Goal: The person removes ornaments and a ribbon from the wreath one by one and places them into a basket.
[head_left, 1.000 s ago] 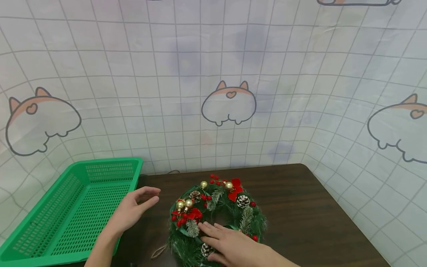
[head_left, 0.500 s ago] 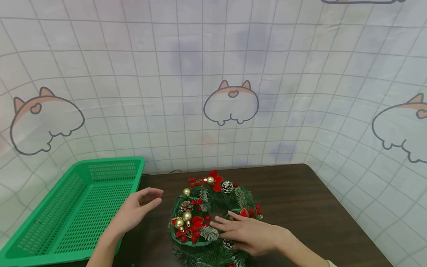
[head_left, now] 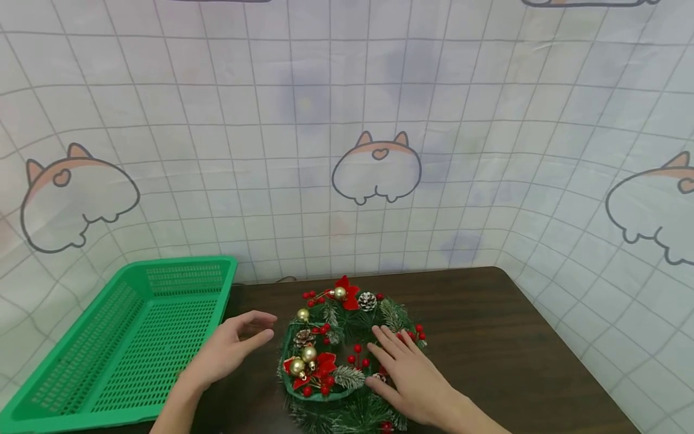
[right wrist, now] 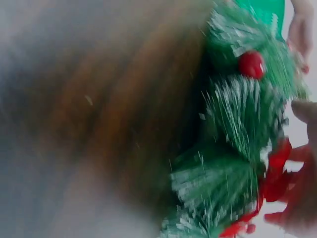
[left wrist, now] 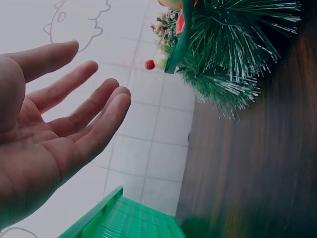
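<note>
A Christmas wreath (head_left: 355, 413) of green needles lies on the dark wooden table. It carries gold baubles (head_left: 309, 354), red berries, red poinsettia flowers (head_left: 351, 296) and frosted pine cones (head_left: 367, 301). My right hand (head_left: 406, 380) spreads its fingers over the wreath's right side, covering part of it; whether it presses there I cannot tell. Left of the wreath, my left hand (head_left: 235, 348) hovers with relaxed, slightly bent fingers and holds nothing. The left wrist view shows that hand (left wrist: 59, 114) apart from the needles (left wrist: 223, 54). Motion blurs the right wrist view.
A green plastic basket (head_left: 149, 337) with slatted sides stands at the left, close to my left forearm. Behind the table (head_left: 488, 343) hangs a white gridded cloth (head_left: 282, 120) with cartoon dogs. The tabletop extends right of the wreath to a rounded back corner.
The wreath has turned counterclockwise, its top red flower shifting left. My right hand has moved right across it, fingers now pointing farther up. A twine loop beside the wreath has gone from view.
</note>
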Demonstrator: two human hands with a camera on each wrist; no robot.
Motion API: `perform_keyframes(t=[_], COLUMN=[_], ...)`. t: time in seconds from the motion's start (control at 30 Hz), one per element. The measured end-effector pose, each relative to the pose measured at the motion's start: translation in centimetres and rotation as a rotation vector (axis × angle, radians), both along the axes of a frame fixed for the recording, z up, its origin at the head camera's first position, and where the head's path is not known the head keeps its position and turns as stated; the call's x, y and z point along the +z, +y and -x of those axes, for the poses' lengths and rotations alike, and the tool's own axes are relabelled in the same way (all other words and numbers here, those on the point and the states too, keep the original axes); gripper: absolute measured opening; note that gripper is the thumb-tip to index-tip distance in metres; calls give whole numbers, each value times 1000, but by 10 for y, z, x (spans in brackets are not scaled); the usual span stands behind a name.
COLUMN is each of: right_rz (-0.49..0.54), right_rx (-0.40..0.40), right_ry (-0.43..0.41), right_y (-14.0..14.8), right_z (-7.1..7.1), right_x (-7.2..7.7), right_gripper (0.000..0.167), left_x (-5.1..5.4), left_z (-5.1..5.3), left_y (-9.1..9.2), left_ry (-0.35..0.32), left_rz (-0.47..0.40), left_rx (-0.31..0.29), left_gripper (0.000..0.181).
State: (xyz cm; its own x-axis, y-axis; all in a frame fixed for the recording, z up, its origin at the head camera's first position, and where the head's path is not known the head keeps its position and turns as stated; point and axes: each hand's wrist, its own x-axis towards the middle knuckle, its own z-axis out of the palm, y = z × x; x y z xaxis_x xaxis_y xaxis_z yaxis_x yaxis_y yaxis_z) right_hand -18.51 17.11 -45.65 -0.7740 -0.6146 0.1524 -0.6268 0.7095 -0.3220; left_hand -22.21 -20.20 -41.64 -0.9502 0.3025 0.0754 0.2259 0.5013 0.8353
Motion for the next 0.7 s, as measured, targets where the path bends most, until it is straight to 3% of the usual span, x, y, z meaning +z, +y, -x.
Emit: perform_keyframes(t=[0.07,0.13,0.43,0.6,0.7], right_rz=[-38,-48,23,24,27], right_rx=[-64,-72,103,146,143], right_ry=[-42,-88,-190,-203,-168], right_y=[-3,-4,0,2,3], right_z=[-3,-4,6,15,18], right_x=[-4,-7,-14,-17,-18], right_gripper=[72,72,58,57,57], left_x=[-1,-3,-12,-20,-23], left_z=[1,0,-2,-2,-3], left_y=[2,3,10,18,23], left_ry=[5,7,-64,-73,-56], left_rz=[11,17,-17,-28,-43], left_rx=[-12,-29,-181,-244,-245], left_gripper=[33,33,32,29,28])
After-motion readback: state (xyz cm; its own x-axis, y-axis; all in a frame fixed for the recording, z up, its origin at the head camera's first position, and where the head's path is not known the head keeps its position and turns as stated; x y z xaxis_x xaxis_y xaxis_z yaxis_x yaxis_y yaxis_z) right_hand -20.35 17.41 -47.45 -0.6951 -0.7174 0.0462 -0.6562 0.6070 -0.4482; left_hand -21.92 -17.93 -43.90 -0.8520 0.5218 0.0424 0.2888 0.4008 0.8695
